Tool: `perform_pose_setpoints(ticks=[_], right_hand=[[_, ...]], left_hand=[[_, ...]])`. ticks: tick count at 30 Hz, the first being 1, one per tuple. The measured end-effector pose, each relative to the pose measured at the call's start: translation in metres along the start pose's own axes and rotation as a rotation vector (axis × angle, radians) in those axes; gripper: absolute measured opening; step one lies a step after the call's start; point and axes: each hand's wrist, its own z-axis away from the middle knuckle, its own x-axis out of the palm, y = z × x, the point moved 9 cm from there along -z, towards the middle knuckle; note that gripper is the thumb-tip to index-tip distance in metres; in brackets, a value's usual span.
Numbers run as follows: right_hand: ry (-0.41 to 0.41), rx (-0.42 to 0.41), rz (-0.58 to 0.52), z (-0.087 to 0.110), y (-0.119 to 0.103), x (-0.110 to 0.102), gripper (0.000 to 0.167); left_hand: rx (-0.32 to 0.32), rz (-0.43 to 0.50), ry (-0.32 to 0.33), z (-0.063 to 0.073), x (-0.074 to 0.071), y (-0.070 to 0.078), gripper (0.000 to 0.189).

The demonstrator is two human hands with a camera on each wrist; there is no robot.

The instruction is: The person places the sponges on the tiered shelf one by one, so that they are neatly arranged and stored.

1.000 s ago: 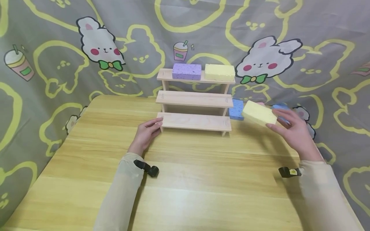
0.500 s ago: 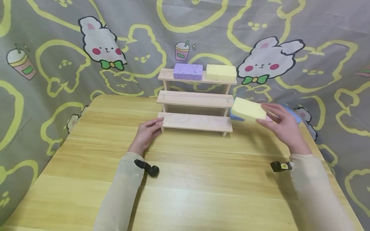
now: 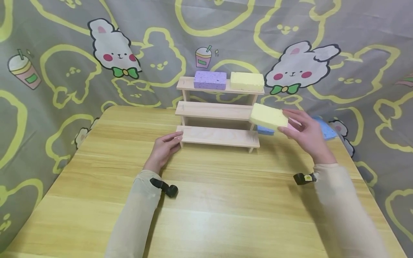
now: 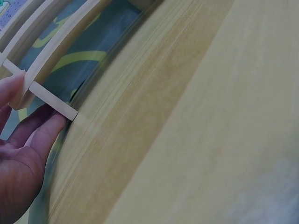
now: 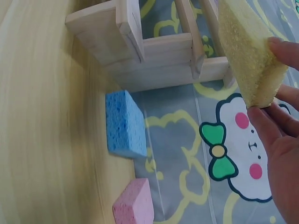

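Note:
A three-step wooden shelf (image 3: pixel 216 137) stands at the back of the table. My left hand (image 3: pixel 164 148) grips its lower left end, fingers against the side support in the left wrist view and one fingertip at the board's edge. On the right, my right hand (image 3: pixel 304 132) pinches a yellow sponge (image 3: pixel 267 116) by one end, between thumb and fingers. That sponge is raised and tilted, overlapping the right end of the middle step in the head view. A purple sponge (image 3: pixel 209 80) and another yellow sponge (image 3: pixel 247 81) lie side by side on the top step.
Right of the shelf, a blue sponge (image 5: pixel 124 123) and a pink sponge (image 5: pixel 134 204) rest on the table. Another blue sponge (image 3: pixel 326 129) lies farther right, partly behind my right hand. A patterned grey curtain (image 3: pixel 155 43) hangs close behind the table (image 3: pixel 206 204).
My right hand has carried the yellow sponge left and slightly up, from beside the shelf to its middle step's right end. My left hand stays at the shelf's left end.

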Motion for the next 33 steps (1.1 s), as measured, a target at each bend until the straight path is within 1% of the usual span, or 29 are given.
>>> perform_pose_setpoints(ticks=[3,7,16,19,25,28,33], right_hand=[[-0.01,-0.025,-0.016,-0.005,-0.004,0.006,0.055],[-0.032,-0.035,-0.025,-0.012,-0.009,0.016,0.055],[-0.121,-0.049,-0.068,-0.023,-0.017,0.047,0.054],[-0.136,-0.053,-0.095,-0.026,-0.021,0.056,0.053],[-0.16,-0.059,-0.065,-0.033,-0.027,0.071,0.052],[-0.175,-0.08,-0.064,-0.037,-0.031,0.077,0.051],[-0.185,-0.117,-0.106,-0.044,-0.037,0.086,0.05]], left_hand=[[0.0,0.003,0.003,0.0,0.0,0.0,0.04],[0.004,-0.001,-0.004,0.0,0.0,0.0,0.04],[0.003,0.001,-0.009,0.0,0.0,-0.001,0.041],[0.003,-0.005,-0.01,-0.001,0.0,-0.001,0.041],[0.003,0.007,-0.01,-0.001,0.0,-0.002,0.04],[0.003,0.011,-0.004,-0.001,0.0,-0.002,0.038],[0.01,0.016,-0.001,0.0,0.0,-0.001,0.039]])
